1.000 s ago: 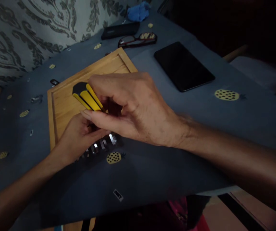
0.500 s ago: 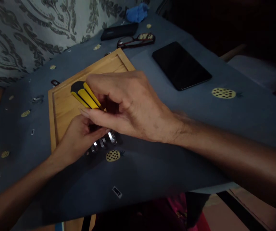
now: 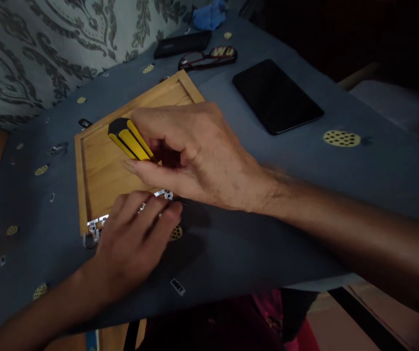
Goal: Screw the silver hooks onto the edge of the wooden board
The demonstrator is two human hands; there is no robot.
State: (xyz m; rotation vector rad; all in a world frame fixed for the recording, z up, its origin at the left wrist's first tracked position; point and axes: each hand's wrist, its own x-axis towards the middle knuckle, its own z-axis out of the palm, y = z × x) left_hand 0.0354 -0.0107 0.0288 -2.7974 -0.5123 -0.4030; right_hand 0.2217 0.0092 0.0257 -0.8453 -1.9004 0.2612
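My right hand (image 3: 195, 156) is wrapped round a screwdriver with a yellow and black handle (image 3: 131, 139), tilted over a wooden board with a raised rim (image 3: 79, 178). The tool's tip is hidden behind the hand. A metal hook rail (image 3: 98, 220) runs along the board's near edge, with one hook (image 3: 91, 238) showing at its left end. My left hand (image 3: 132, 243) lies over the middle of the rail, palm down, fingers spread and slightly bent. Nothing is visible in its grasp.
A black tablet (image 3: 277, 97) lies right of the board. Beyond the board are eyeglasses (image 3: 207, 58), a dark flat case (image 3: 182, 45) and a blue cloth (image 3: 209, 15). Small metal hardware (image 3: 58, 148) sits on the patterned tablecloth at left. A patterned curtain (image 3: 66, 39) hangs behind.
My left hand has let go of its pinch near the screwdriver, moved toward me and spread over the rail. The rail's left end now shows. My right hand has barely moved.
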